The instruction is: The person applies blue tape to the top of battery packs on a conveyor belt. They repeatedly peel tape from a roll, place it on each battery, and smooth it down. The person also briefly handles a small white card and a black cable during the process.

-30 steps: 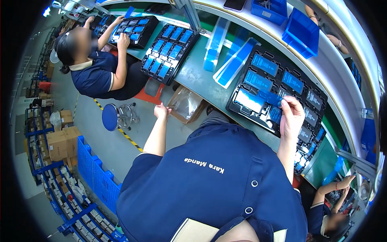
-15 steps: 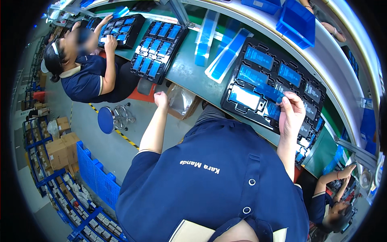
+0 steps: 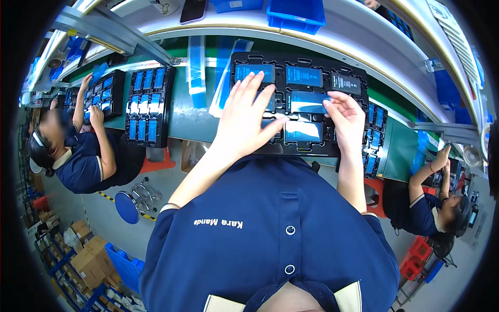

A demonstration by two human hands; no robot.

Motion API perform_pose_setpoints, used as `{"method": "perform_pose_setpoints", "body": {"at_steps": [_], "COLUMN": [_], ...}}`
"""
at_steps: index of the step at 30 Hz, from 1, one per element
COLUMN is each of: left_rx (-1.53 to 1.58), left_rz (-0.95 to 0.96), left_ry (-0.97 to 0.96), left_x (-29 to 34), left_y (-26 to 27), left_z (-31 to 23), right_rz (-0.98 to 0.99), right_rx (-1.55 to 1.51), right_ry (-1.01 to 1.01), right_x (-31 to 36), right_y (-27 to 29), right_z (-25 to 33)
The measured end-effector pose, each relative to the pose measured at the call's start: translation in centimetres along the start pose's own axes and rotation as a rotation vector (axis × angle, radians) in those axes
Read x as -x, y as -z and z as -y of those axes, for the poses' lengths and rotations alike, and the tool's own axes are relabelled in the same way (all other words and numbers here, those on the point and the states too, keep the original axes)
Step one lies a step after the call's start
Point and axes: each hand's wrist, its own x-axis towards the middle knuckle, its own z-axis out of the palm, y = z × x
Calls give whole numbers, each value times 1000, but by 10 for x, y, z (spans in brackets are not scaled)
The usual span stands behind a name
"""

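A black molded tray (image 3: 254, 150) lies in front of me on the bench, holding rows of flat, dark battery packs, several faced with blue film. My left hand (image 3: 244, 117) reaches over the tray's left column, fingers stretched out and apart, covering part of the packs there. Thumb and forefinger of my right hand (image 3: 345, 117) pinch the right end of a blue film strip (image 3: 306, 102) over the middle pack. Below it, a pack (image 3: 303, 132) shines with glare. At the upper right sits a dark pack (image 3: 345, 82) that shows no blue.
Clear-edged blue film sheets (image 3: 196, 73) lie left of the tray. Another filled tray (image 3: 147, 106) stands farther left, with a co-worker (image 3: 78, 161) beyond. A second co-worker (image 3: 431, 200) sits at right. Blue bins (image 3: 296, 16) and a phone (image 3: 193, 11) rest on the shelf above.
The view has swung rightward, bringing the tray to the middle. My left hand has come from beside my body onto the tray. The film in my right hand now lies along the middle pack.
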Motion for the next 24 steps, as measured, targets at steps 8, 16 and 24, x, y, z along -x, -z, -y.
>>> {"method": "perform_pose_setpoints", "body": {"at_steps": [8,16,24], "left_rx": [-92,-67,-67], "left_rz": [141,176,175], "left_ry": [35,35,46], "left_x": [-3,-3,-4], "left_y": [-23,-25,-26], "left_z": [-4,-2,-2], "right_rz": [-67,-58,-49], "right_rx": [178,208,201], "right_ry": [-20,-96,-127], "right_x": [-1,-5,-3], "right_y": [-9,-7,-7], "right_z": [-9,-4,-4]}}
